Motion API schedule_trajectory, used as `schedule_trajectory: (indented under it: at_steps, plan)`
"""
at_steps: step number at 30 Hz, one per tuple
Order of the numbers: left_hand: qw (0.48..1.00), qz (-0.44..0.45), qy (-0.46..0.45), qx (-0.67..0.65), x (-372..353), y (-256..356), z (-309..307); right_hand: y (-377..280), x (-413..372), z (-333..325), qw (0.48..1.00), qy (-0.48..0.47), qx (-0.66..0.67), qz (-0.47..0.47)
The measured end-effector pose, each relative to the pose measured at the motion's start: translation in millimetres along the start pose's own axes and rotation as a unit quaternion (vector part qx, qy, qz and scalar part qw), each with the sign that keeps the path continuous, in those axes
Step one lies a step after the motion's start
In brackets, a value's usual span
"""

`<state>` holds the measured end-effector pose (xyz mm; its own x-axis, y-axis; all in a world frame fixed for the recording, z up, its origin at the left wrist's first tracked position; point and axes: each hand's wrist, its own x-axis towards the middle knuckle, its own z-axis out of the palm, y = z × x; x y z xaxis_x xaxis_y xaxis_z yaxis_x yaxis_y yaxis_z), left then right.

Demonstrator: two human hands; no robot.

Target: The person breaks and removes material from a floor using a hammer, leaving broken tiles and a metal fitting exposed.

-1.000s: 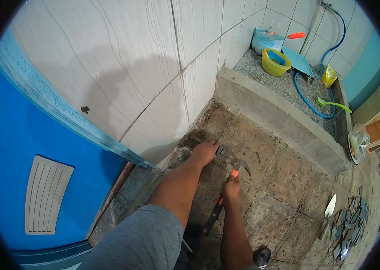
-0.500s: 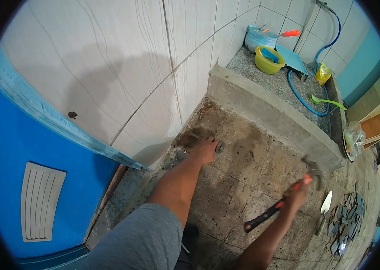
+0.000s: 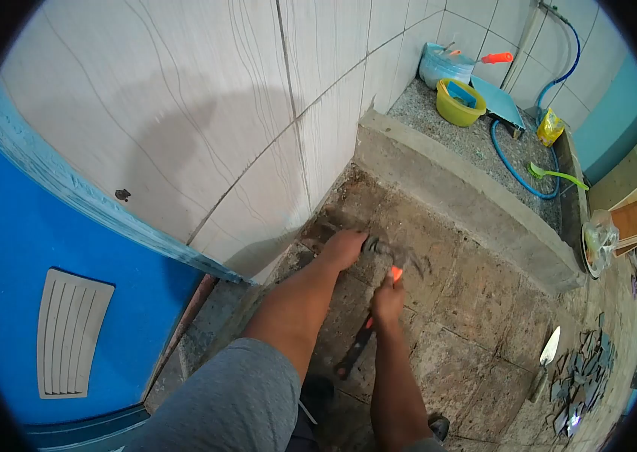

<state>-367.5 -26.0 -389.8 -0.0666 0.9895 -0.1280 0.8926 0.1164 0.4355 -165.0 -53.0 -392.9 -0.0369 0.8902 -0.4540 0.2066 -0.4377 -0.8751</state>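
Your left hand [image 3: 345, 249] grips a round-ended tool [image 3: 370, 243] near the tiled wall [image 3: 235, 60], your right hand [image 3: 388, 300] holds a hammer [image 3: 397, 273] with its blurred head at that tool's end, and a trowel [image 3: 550, 346] lies beside dark shards [image 3: 583, 377] on the floor [image 3: 450, 361]

I logged a wash area: white wall tiles [image 3: 337, 71], a blue hose [image 3: 504, 163], a low concrete-walled basin [image 3: 469, 192] holding a yellow bowl [image 3: 457, 115] and green brush [image 3: 561, 175].

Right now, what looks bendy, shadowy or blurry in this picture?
In the head view, the pale blue door frame curves and the corners go black; in the head view, a soft shadow darkens the tiled wall; also in the head view, the hammer head looks smeared.
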Motion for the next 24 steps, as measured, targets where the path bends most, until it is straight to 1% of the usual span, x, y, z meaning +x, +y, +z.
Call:
schedule_trajectory:
  at_steps: [1,3,4,6,7,9,10,12,14,15,16,18,20,21,23,24]
  plan:
    - [1.0,0.0,0.019,0.002,1,1,-1,4,0,3,0.997,-0.026,0.041,0.053]
    - [0.999,-0.006,0.052,0.003,-3,2,3,18,-5,-10,0.999,0.022,-0.013,0.032]
    - [0.999,-0.026,0.026,0.022,-4,3,3,30,-13,-21,0.998,0.048,-0.038,0.026]
    - [0.996,-0.061,-0.02,0.059,2,12,-4,78,-2,-50,0.998,0.044,0.009,0.041]
    - [0.994,-0.064,-0.063,0.063,1,19,-11,90,10,-63,0.998,0.041,0.031,0.044]
    - [0.983,-0.07,-0.155,0.069,-7,32,-20,64,-1,-89,0.995,0.069,0.021,0.068]
    - [0.986,-0.064,-0.139,0.067,-11,34,-16,51,-4,-100,0.993,0.081,0.017,0.08]
    - [0.991,-0.051,-0.108,0.064,-21,38,-4,51,12,-134,0.987,0.134,0.062,0.068]
    - [0.996,-0.06,-0.065,0.021,-18,29,7,11,8,-164,0.981,0.192,-0.024,0.026]
    - [0.997,-0.065,-0.044,-0.001,-16,23,13,-4,13,-187,0.974,0.226,0.031,0.018]
    - [0.997,-0.066,-0.025,0.008,-14,18,16,-20,14,-205,0.962,0.258,0.085,0.009]
    - [0.997,-0.069,0.013,0.027,-6,8,14,-101,-27,-212,0.928,0.307,0.196,-0.079]
    - [0.998,-0.048,0.04,0.029,-5,4,11,-151,-52,-218,0.892,0.374,0.194,-0.162]
    - [0.997,-0.038,0.053,0.03,-4,3,10,-160,-58,-220,0.879,0.392,0.198,-0.188]
    - [0.997,-0.065,-0.003,0.034,-7,17,-14,-171,-64,-222,0.849,0.425,0.204,-0.239]
    - [0.996,-0.08,-0.03,0.037,-8,22,-23,-165,-65,-216,0.851,0.398,0.202,-0.278]
